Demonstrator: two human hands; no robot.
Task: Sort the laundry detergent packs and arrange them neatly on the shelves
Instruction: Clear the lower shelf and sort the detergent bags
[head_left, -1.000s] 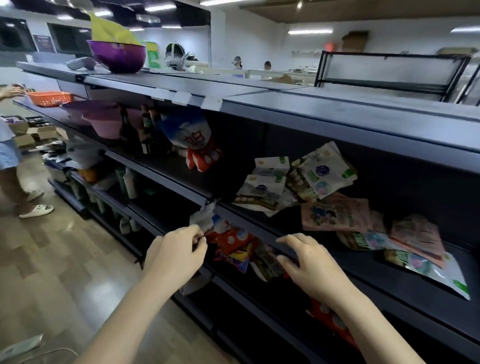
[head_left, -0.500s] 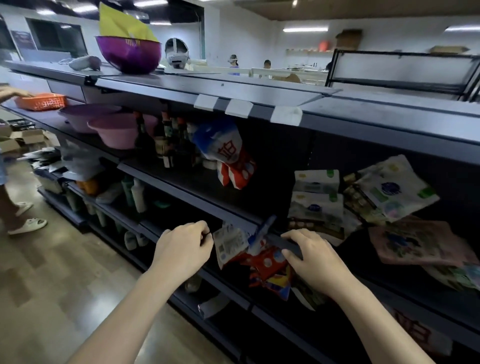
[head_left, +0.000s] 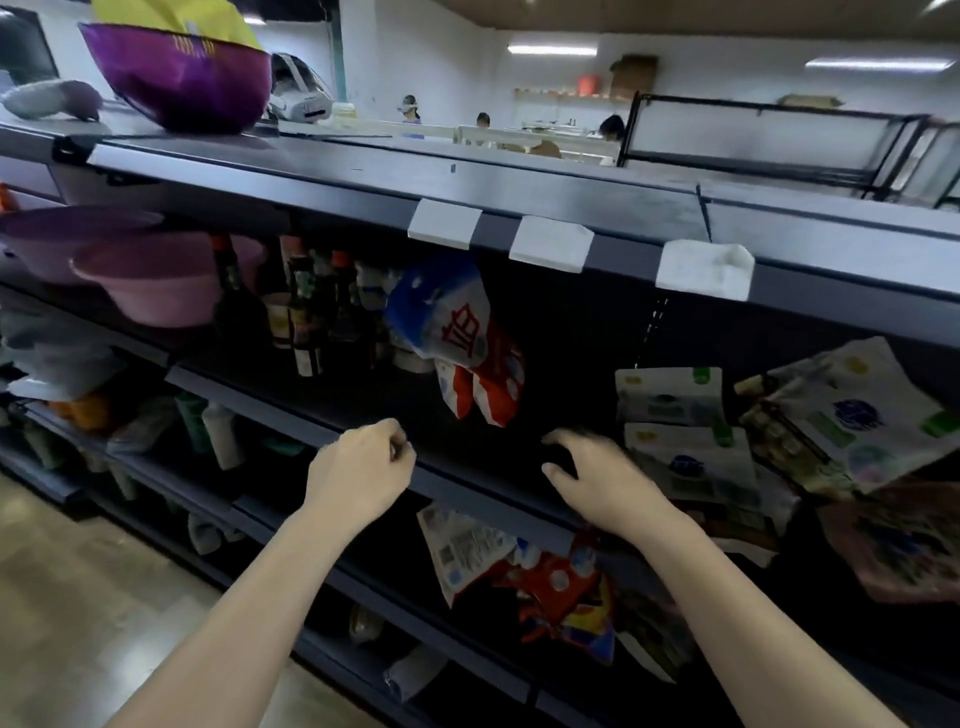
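With my left hand (head_left: 358, 475) loosely curled and right hand (head_left: 602, 480) spread, both empty, I reach for the blue-and-red plastic detergent pack (head_left: 460, 338) just above them to straighten next.

Detergent packs crowd a dark shelf (head_left: 467, 480): a blue-and-white pack (head_left: 441, 312) leans above two red-and-white packs (head_left: 485, 387) at its back. To the right along the shelf, pale green-trimmed pouches (head_left: 670, 397) stand upright beside a tilted white pouch (head_left: 852, 415). Under the shelf's front edge, a white pack (head_left: 462, 551) and a crumpled red one (head_left: 566, 592) lie jumbled.
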